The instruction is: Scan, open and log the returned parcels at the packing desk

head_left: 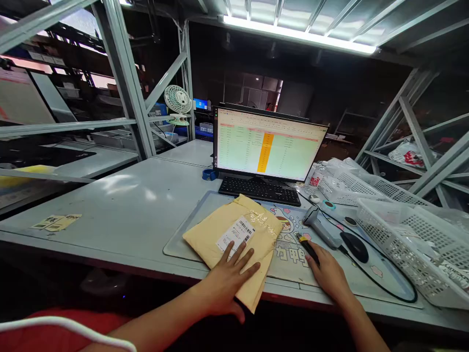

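Observation:
A yellow padded mailer (216, 230) lies on the desk mat, partly over its front edge, with a white barcode label (236, 235) facing up. My left hand (229, 281) rests flat on the mailer with its fingers spread, just below the label. To the right, my right hand (328, 274) is closed around a black and yellow box cutter (309, 248), its tip pointing up and left, close to the mat. The mailer's right edge is a short way from the cutter. A second layer shows under the mailer's lower right side.
Behind the mailer stand a keyboard (259, 190) and a monitor (269, 144) showing a spreadsheet. A barcode scanner (321, 229) and a black mouse (354, 247) lie right of my right hand. White baskets (414, 244) line the right side. A blue tape roll (209, 174) sits left of the keyboard.

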